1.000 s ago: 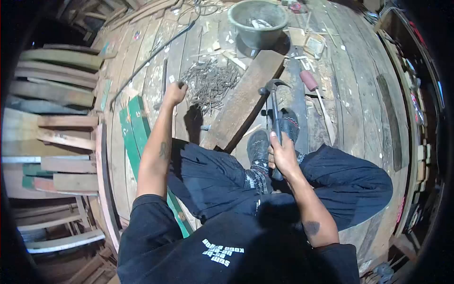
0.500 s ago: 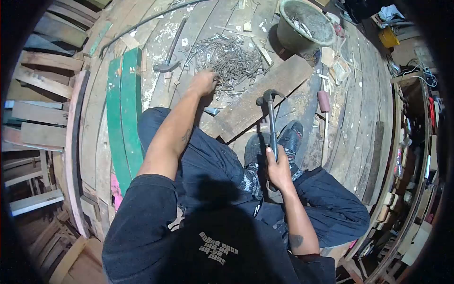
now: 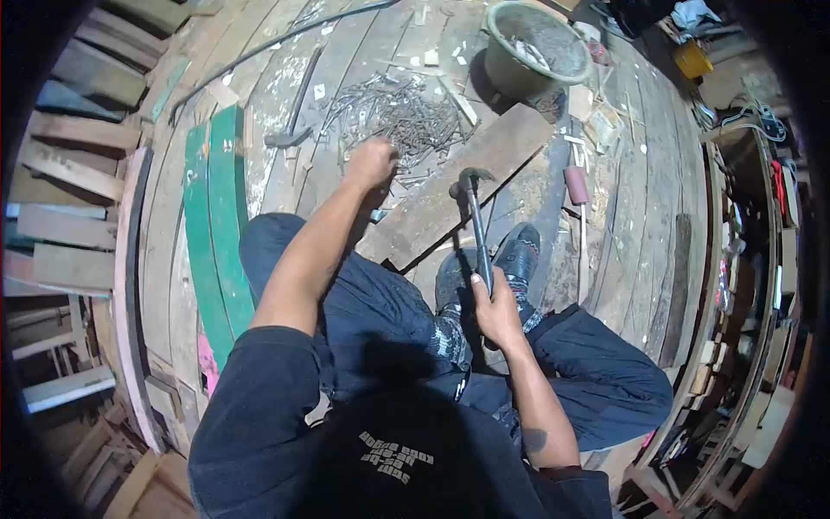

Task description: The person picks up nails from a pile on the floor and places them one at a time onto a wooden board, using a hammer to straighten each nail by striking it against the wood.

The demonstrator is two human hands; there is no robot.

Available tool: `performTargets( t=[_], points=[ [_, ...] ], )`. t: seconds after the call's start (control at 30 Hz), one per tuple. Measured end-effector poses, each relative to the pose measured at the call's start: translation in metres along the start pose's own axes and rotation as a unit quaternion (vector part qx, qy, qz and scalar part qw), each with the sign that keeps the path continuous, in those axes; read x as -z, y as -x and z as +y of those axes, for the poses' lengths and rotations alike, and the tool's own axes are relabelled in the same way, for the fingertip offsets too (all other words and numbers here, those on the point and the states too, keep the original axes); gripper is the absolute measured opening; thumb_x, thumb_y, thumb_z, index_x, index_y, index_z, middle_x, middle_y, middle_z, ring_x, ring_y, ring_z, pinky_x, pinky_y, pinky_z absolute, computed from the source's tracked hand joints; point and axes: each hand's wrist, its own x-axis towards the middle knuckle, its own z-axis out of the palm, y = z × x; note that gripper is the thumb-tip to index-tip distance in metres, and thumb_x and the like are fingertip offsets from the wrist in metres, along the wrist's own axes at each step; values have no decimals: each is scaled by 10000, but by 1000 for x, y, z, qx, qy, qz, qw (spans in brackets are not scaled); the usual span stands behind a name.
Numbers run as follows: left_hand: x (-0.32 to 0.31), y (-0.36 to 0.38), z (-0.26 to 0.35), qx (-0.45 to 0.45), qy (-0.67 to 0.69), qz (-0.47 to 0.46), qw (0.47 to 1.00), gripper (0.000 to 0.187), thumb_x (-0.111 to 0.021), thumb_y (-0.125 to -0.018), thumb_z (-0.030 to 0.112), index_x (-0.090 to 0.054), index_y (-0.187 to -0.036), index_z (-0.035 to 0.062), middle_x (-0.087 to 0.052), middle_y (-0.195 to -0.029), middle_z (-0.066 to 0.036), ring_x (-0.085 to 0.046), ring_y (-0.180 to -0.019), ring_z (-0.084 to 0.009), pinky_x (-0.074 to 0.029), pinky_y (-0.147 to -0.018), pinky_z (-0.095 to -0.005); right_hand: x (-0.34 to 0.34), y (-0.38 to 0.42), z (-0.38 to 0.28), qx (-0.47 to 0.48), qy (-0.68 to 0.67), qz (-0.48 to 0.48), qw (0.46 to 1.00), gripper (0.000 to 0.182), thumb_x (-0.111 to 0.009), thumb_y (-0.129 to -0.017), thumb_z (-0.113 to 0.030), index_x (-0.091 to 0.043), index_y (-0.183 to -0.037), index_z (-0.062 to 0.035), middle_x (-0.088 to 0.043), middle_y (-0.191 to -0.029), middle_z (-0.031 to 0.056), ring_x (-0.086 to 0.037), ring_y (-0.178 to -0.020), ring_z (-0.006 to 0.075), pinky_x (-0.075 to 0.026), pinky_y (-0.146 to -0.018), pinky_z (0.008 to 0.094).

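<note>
My right hand [image 3: 497, 313] is wrapped around the handle of a claw hammer [image 3: 475, 216]. The hammer's head lies over a rough wooden plank [image 3: 501, 164] that is set at a slant in front of my feet. At the near left edge of a pile of nails [image 3: 415, 121] is my left hand [image 3: 372, 163], its fingers curled together. Whatever those fingers pinch is too small to make out. A second hammer [image 3: 290, 137] lies on the floor to the left of the pile.
A bucket [image 3: 527, 65] stands behind the plank. Green boards [image 3: 212, 216] lie left of my knee. A paint roller [image 3: 577, 186] rests to the right. Stacked wood [image 3: 78, 221] lines the left side, and shelving with wood pieces [image 3: 735, 303] the right. Wood scraps litter the plank floor [image 3: 640, 225].
The view has turned slightly, so the scene sits a little further left. My left hand has moved slightly right along the pile's near edge. My right hand still grips the hammer.
</note>
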Motion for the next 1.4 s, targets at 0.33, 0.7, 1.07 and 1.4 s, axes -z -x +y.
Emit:
performTargets(
  t=[0.33,0.7,1.07,1.4],
  points=[
    [73,6,5,49,560,91,822,228,-598,-1018,138,-691,-1157,-18,-745,-964,-87,-652,-812,-120,-529,-772,-285,3,1,7,-4,-11,0,1000,417,-547,-1012,-310,-523,-1269,17,-653,-1077,355,-611,-1075,534,-476,-914,541],
    [24,32,69,78,583,-12,809,208,-588,-1024,113,-656,-1127,-53,-730,-967,-104,-675,-842,-142,-554,-785,-282,9,4,17,-22,-68,54,996,424,-547,-1015,-336,-578,-1178,54,-659,-1041,344,-639,-1035,504,-475,-918,513],
    [-28,41,60,-113,200,32,973,245,-734,-871,212,-731,-1024,21,-686,-1026,-194,-654,-1031,-385,-533,-877,-448,16,-7,41,-78,-193,110,972,421,-518,-1029,-326,-594,-1163,66,-673,-820,256,-688,-730,370,-515,-721,479],
    [-19,57,91,-170,93,113,974,219,-752,-832,147,-718,-1035,73,-643,-1022,-155,-635,-982,-363,-533,-841,-449,19,5,15,-65,-226,56,970,321,-506,-1063,-314,-528,-1111,3,-516,-670,43,-514,-469,145,-415,-393,333]
  ],
)
